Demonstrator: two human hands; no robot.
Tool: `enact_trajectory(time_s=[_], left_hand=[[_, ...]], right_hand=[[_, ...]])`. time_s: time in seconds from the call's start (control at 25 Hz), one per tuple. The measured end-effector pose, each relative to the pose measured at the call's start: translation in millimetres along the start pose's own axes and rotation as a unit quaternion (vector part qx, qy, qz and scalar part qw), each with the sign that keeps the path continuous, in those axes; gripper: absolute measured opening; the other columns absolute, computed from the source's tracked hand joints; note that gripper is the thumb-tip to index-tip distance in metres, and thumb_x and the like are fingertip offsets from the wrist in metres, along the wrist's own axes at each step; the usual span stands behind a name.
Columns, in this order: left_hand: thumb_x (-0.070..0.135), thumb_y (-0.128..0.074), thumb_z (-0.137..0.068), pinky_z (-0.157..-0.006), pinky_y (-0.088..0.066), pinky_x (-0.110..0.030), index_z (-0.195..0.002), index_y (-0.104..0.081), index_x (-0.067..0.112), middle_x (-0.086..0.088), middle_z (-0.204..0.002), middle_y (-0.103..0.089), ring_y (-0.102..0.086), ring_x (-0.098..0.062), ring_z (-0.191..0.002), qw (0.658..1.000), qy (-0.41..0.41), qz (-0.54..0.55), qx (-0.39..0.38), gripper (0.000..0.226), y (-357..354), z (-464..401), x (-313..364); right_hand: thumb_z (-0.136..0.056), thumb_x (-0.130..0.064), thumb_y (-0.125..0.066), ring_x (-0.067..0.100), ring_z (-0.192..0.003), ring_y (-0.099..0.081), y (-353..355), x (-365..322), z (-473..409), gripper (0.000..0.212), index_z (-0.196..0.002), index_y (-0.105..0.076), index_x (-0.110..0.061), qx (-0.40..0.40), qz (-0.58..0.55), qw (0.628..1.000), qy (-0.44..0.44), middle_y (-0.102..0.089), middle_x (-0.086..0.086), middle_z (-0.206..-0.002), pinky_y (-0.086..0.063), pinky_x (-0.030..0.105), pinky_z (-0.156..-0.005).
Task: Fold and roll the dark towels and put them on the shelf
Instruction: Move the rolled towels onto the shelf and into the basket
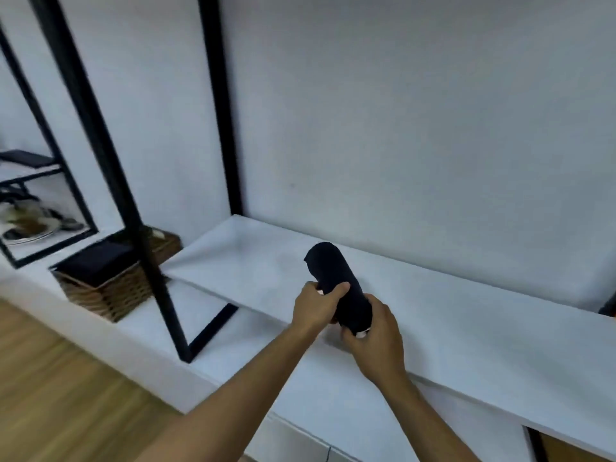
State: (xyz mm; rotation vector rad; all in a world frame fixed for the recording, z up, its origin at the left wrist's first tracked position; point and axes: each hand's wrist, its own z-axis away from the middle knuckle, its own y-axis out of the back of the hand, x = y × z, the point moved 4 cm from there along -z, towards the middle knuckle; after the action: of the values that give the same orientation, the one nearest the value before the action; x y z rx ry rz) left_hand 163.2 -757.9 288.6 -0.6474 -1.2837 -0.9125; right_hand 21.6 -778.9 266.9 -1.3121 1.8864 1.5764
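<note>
A dark towel rolled into a tight cylinder (333, 271) is held over the white shelf board (253, 251), its far end pointing toward the wall. My left hand (316, 308) grips the roll on its left side near the middle. My right hand (376, 335) grips the near end, fingers curled under it. A wicker basket (110, 288) at the left holds more dark folded towels (96, 258).
Black metal frame posts (146, 248) of the shelving stand left of the shelf board. A lower white ledge (450, 378) runs along the front. A dark object (608, 306) shows at the right edge. Wooden floor (50, 378) lies at the lower left.
</note>
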Motion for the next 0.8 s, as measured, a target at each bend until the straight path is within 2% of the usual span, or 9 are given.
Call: enact_trajectory(time_s=[0.12,0.24,0.32,0.44,0.52,0.6,0.68,0.8], left_hand=[[0.044,-0.074,-0.08,-0.07,-0.062,-0.034,-0.111,-0.053,0.016,0.0,-0.098,-0.07,-0.072,-0.015,-0.081,0.995,-0.012,0.029,0.097,0.047,139.7,37.7,-17.1],[0.043,-0.076,-0.078,-0.058,-0.057,-0.029,-0.111,-0.052,0.016,-0.001,-0.097,-0.071,-0.071,-0.015,-0.075,0.978,0.0,0.066,0.196,0.049,260.8,84.6,-42.4],[0.042,-0.075,-0.08,-0.057,-0.056,-0.026,-0.114,-0.051,0.015,-0.002,-0.101,-0.069,-0.071,-0.017,-0.082,0.956,0.016,0.104,0.275,0.05,346.2,121.0,-65.8],[0.043,-0.076,-0.079,-0.066,-0.062,-0.036,-0.115,-0.057,0.012,-0.004,-0.107,-0.07,-0.071,-0.018,-0.09,0.9,0.025,0.167,0.402,0.051,466.1,183.1,-109.6],[0.045,-0.075,-0.08,-0.072,-0.062,-0.042,-0.115,-0.059,0.013,-0.005,-0.109,-0.071,-0.071,-0.019,-0.092,0.87,0.032,0.171,0.46,0.049,525.9,223.5,-138.2],[0.058,-0.071,-0.077,-0.077,-0.061,-0.046,-0.119,-0.058,0.019,-0.002,-0.114,-0.069,-0.069,-0.02,-0.096,0.831,0.055,0.134,0.537,0.058,587.4,275.0,-172.1],[0.075,-0.062,-0.071,-0.085,-0.058,-0.046,-0.128,-0.055,0.021,0.001,-0.12,-0.066,-0.066,-0.021,-0.104,0.785,0.113,0.056,0.607,0.079,641.2,324.6,-203.7],[0.081,-0.05,-0.075,-0.097,-0.05,-0.041,-0.133,-0.055,0.021,0.001,-0.126,-0.064,-0.06,-0.023,-0.115,0.736,0.19,-0.014,0.649,0.083,706.7,379.8,-244.9]], right_hand=[[-0.074,-0.027,-0.076,0.009,-0.099,-0.055,-89.3,-91.5,36.4,0.057,-0.125,-0.051,-0.027,-0.074,-0.038,0.994,0.076,-0.057,-0.011,-0.109,-0.054,0.029,-0.079],[-0.073,-0.028,-0.077,0.008,-0.102,-0.054,-169.3,-167.8,81.9,0.06,-0.127,-0.05,-0.029,-0.151,-0.085,0.974,0.145,-0.056,-0.013,-0.113,-0.054,0.028,-0.08],[-0.073,-0.026,-0.076,0.007,-0.105,-0.054,-225.0,-217.5,122.6,0.064,-0.131,-0.048,-0.029,-0.224,-0.105,0.951,0.187,-0.055,-0.012,-0.118,-0.054,0.028,-0.083],[-0.072,-0.025,-0.076,0.007,-0.104,-0.054,-300.2,-284.4,189.3,0.066,-0.132,-0.048,-0.028,-0.337,-0.127,0.896,0.259,-0.054,-0.011,-0.117,-0.053,0.028,-0.084],[-0.072,-0.025,-0.076,0.004,-0.103,-0.054,-339.0,-316.6,229.2,0.067,-0.132,-0.047,-0.031,-0.401,-0.134,0.858,0.293,-0.053,-0.016,-0.114,-0.052,0.024,-0.082],[-0.07,-0.028,-0.075,0.004,-0.102,-0.055,-384.8,-350.0,278.3,0.067,-0.131,-0.047,-0.033,-0.46,-0.141,0.812,0.33,-0.053,-0.019,-0.113,-0.053,0.025,-0.081],[-0.068,-0.03,-0.073,0.006,-0.103,-0.054,-432.1,-379.1,326.4,0.067,-0.13,-0.049,-0.032,-0.512,-0.15,0.766,0.359,-0.053,-0.018,-0.113,-0.052,0.03,-0.082],[-0.067,-0.029,-0.072,0.009,-0.103,-0.054,-497.4,-416.3,389.6,0.066,-0.129,-0.051,-0.03,-0.582,-0.16,0.704,0.375,-0.054,-0.015,-0.113,-0.051,0.031,-0.082]])
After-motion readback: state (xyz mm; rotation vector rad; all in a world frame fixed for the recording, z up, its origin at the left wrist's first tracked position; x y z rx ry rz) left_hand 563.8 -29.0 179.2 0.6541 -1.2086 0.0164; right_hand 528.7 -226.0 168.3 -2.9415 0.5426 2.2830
